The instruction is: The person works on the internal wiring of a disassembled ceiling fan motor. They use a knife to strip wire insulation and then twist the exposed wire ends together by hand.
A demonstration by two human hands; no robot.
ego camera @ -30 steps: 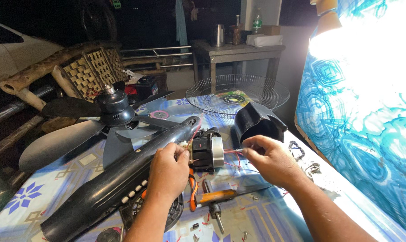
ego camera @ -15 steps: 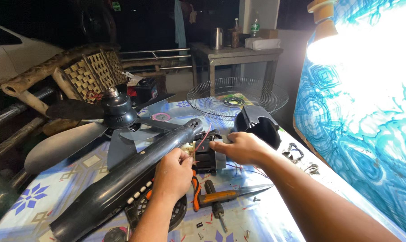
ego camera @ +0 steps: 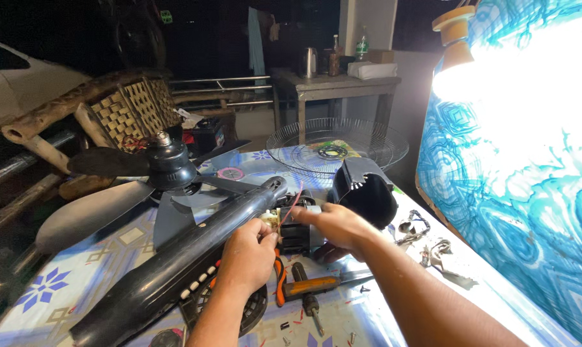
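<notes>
Your left hand [ego camera: 249,254] pinches a small pale connector [ego camera: 269,218] at the fan motor [ego camera: 297,225], while your right hand [ego camera: 339,225] closes on the motor's far side — the motor sits between them on the table [ego camera: 98,257], dark and blocky, a thin red wire [ego camera: 292,198] rising from it beside the dark fan column [ego camera: 188,263].

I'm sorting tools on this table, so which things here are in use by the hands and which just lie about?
In use: left hand and right hand on the fan motor, beside the fan stand.

Lying about: fan blades, wire guard, black motor cover, screwdriver, pliers.
</notes>
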